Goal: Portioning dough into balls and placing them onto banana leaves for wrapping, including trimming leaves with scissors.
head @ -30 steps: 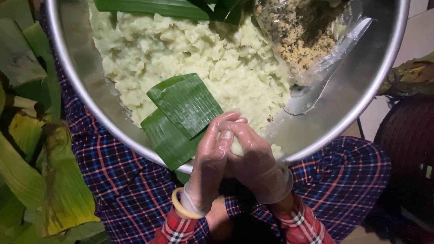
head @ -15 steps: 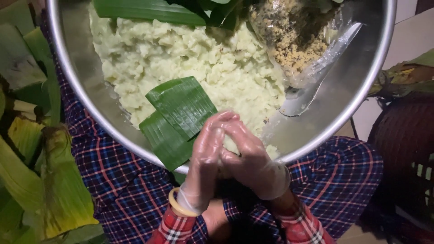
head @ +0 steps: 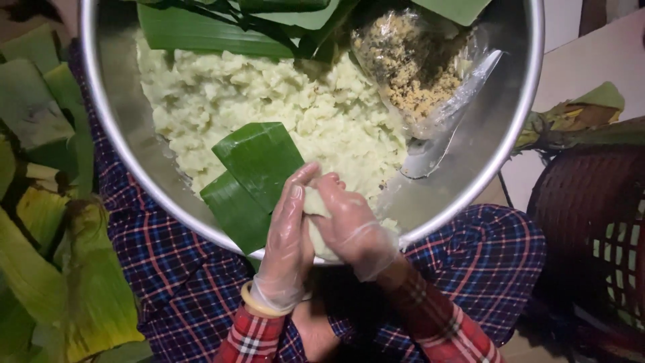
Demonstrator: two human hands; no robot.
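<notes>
- Dough lump point(head: 314, 228) sat pressed between both gloved palms, over the steel bowl's point(head: 114, 161) near rim.
- Left hand point(head: 287, 245) stood upright, fingers wrapped around it.
- Right hand point(head: 353, 225) cupped it, fingers curled.

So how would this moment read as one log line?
left hand + right hand: gloved, pressing dough lump | over steel bowl | banana leaf pieces on mash

One steel bowl point(head: 517, 134), two gloved hands point(head: 322, 235), one bag point(head: 416, 74)
</notes>
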